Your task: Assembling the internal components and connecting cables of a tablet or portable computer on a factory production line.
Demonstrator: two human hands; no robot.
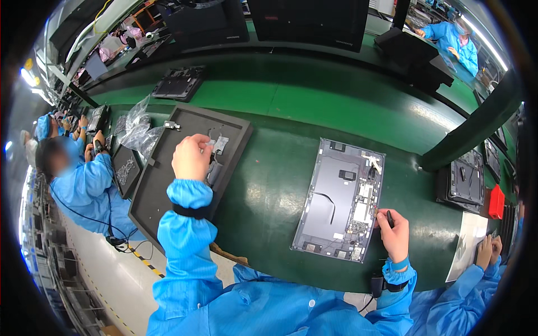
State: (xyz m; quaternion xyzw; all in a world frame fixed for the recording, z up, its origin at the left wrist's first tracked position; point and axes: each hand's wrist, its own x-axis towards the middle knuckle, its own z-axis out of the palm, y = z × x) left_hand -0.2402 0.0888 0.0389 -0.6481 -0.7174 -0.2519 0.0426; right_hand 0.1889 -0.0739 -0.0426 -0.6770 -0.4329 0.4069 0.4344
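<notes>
My left hand (192,158) is over a dark foam tray (168,162), its fingertips pinched together beside small silvery metal parts (222,144) in the tray. Whether a part is between those fingertips is hidden. A thin grey device casing (330,201) lies on the green bench, its inside facing up, with a circuit board (365,203) along its right side. At that right edge my right hand (394,238) is closed around a short black tool (390,218), whose exact kind I cannot make out.
Clear plastic bags (137,129) lie by the tray's far left side. Another opened device (178,82) sits farther back, below dark monitors (308,22). At right stand a dark post (473,131), stacked casings (462,182) and a red bin (496,202). Co-workers in blue sit on both sides.
</notes>
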